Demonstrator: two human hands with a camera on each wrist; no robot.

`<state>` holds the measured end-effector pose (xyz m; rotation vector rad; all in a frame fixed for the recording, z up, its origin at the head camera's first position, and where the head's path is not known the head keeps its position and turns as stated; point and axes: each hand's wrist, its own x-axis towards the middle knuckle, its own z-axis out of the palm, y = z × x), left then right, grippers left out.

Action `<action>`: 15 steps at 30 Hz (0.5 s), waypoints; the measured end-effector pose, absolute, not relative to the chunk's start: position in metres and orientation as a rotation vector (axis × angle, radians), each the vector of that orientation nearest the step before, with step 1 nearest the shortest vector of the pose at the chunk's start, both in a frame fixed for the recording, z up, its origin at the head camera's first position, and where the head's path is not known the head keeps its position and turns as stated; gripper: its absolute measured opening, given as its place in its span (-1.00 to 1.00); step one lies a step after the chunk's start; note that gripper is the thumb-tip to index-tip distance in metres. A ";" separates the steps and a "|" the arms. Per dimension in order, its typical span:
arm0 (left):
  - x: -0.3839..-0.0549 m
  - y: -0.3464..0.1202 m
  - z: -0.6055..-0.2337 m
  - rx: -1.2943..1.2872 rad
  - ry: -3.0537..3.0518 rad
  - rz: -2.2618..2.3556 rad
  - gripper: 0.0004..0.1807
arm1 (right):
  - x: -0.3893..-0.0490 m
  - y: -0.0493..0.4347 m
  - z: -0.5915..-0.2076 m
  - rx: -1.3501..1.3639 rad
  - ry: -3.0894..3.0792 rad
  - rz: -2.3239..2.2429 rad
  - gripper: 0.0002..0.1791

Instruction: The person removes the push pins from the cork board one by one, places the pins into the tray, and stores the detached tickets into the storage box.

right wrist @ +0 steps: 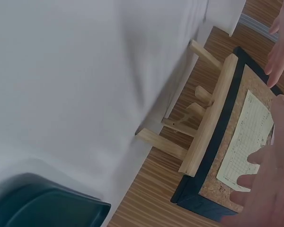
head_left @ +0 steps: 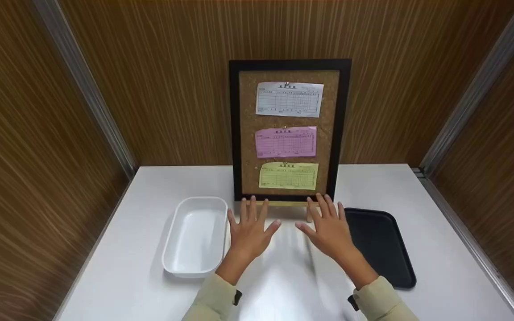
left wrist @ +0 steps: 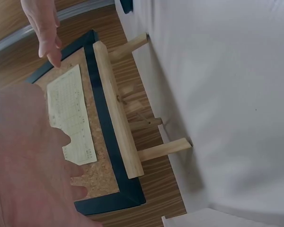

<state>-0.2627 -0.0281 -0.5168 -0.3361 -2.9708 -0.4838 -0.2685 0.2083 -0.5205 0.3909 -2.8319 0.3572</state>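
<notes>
A cork board (head_left: pixel 248 133) in a black frame stands on a small wooden easel (left wrist: pixel 116 109) at the back of the table. Pinned to it, top to bottom, are a white slip (head_left: pixel 289 100), a pink slip (head_left: pixel 286 142) and a yellow slip (head_left: pixel 288 176). My left hand (head_left: pixel 249 234) hovers before the board's lower left, fingers spread, holding nothing. Before the lower right, my right hand (head_left: pixel 329 232) is likewise spread and holds nothing. Both wrist views show the easel's ledge and legs below the yellow slip.
To the left of my left hand sits a white rectangular tray (head_left: pixel 166 249). A black tray (head_left: pixel 384 245) lies on the right, partly behind my right hand. Wood-grain panels (head_left: pixel 172 89) enclose the white table (head_left: pixel 127 276) at the back and sides.
</notes>
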 end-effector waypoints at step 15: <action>-0.287 -0.030 -0.479 -0.345 -2.756 -0.535 -0.22 | -0.287 0.216 -0.465 0.304 -2.619 0.666 -0.29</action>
